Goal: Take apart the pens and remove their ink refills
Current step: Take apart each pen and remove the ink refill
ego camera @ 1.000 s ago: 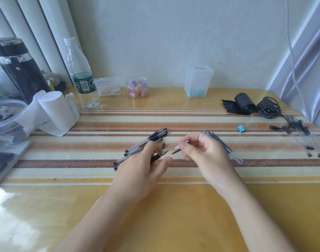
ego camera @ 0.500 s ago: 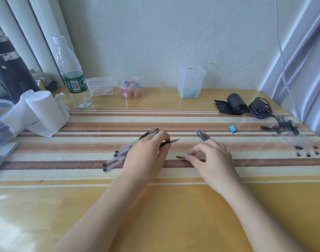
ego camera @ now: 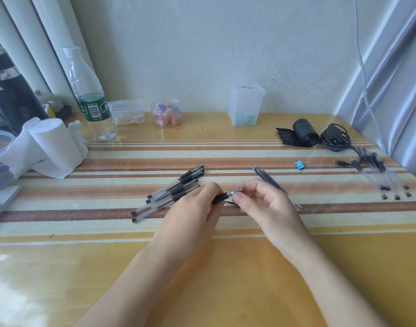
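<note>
Since half a second ago the right hand (ego camera: 270, 206) has lifted off the table (ego camera: 225, 279) and come in to the left hand (ego camera: 192, 213); before, it was pinching a small dark piece down on the table. Now both hands meet on one pen (ego camera: 222, 197) just above the table centre. Left hand grasps the black grip end of the pen, right hand's thumb and forefinger pinch its silvery tip. A small dark piece (ego camera: 230, 203) lies on the table under the hands; can't tell what it is.

Pen in hand: black grip, clear-silver tip, rest hidden by the left hand. Pile of whole pens (ego camera: 169, 193) lies just left of the left hand, clear barrels, black grips and caps, angled up to the right. Bundle of thin dark refills (ego camera: 270, 182) lies behind the right hand, partly covered by it. Emptied clear barrels (ego camera: 386, 175) sit well apart at the far right, blurred, near a blue binder clip (ego camera: 299, 165).
</note>
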